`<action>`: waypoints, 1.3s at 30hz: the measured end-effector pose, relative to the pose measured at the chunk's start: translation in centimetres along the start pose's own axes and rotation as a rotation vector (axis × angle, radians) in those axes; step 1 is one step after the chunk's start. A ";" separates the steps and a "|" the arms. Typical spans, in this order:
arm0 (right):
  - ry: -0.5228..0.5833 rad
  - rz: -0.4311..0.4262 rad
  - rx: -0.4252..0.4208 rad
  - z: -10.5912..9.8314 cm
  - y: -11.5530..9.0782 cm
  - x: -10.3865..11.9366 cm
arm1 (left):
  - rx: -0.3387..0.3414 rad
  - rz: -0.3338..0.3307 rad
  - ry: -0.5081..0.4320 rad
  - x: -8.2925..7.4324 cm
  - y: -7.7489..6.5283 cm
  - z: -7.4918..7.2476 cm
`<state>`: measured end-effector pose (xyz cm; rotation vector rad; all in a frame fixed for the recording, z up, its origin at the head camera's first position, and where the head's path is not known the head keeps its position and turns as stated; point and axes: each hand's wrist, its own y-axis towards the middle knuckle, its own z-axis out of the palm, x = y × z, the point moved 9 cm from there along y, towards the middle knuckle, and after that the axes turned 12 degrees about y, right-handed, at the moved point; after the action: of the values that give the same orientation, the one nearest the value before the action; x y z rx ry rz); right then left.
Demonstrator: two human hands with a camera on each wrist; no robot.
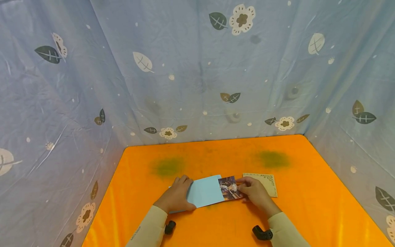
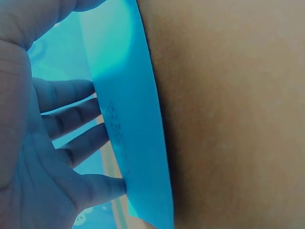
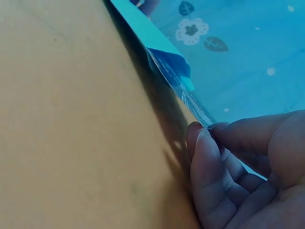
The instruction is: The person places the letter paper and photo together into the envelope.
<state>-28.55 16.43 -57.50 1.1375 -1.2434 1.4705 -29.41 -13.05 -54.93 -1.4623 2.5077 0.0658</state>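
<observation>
My left hand [image 1: 176,195] grips a light blue envelope [image 1: 205,191] by its left part, thumb at the near edge and fingers at the far edge. From the envelope's right end sticks out a colourful printed card [image 1: 227,188] showing a pale-haired figure; its left part is hidden inside or behind the envelope. My right hand [image 1: 255,192] pinches the card's right edge between thumb and fingertips. In the right wrist view the pinched card [image 3: 177,83] runs up to the blue paper. Small print shows on the envelope [image 2: 136,119] in the left wrist view.
A beige envelope or card [image 1: 267,181] with a dark ornate corner lies behind my right hand, partly covered by it. The orange tabletop [image 1: 210,151] bears greenish stains. Patterned blue-grey curtains [image 1: 197,85] enclose its back and sides. Black curved pieces [image 1: 262,233] sit beside both sleeves.
</observation>
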 end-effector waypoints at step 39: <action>-0.029 -0.005 0.012 1.4 0.2 0.0 | -0.005 0.007 0.016 -0.1 -0.1 -0.3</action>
<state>-28.57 15.00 -57.37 1.1726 -1.2524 1.4640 -29.27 -13.04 -54.64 -1.4612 2.5277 0.0614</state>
